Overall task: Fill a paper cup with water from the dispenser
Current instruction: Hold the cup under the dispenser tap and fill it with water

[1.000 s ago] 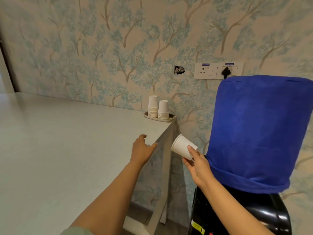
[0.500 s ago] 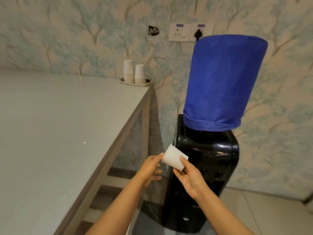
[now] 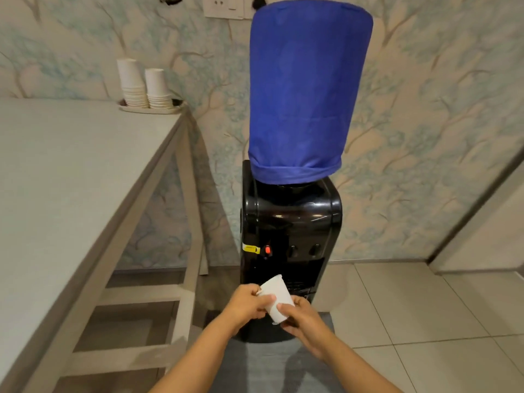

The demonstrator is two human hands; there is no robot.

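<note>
A white paper cup [image 3: 276,296] is tilted, mouth up and to the left, in front of the lower part of the black water dispenser [image 3: 289,222]. My left hand [image 3: 246,304] grips its side near the rim. My right hand [image 3: 300,316] holds its base from the right. The dispenser carries a bottle under a blue cloth cover [image 3: 306,89]. A red tap [image 3: 267,250] and two dark taps [image 3: 303,250] sit on its front, above the cup. The cup's inside is hidden from me.
A grey table [image 3: 71,177] stands at the left, its frame close to the dispenser. Two stacks of paper cups [image 3: 144,85] rest on a tray [image 3: 150,109] at its far corner. A grey mat [image 3: 269,364] lies on the tiled floor under my arms.
My view has dropped and the dispenser's front with its taps has come into sight. My left hand has closed on the cup, which both hands have brought down toward the dispenser's lower front.
</note>
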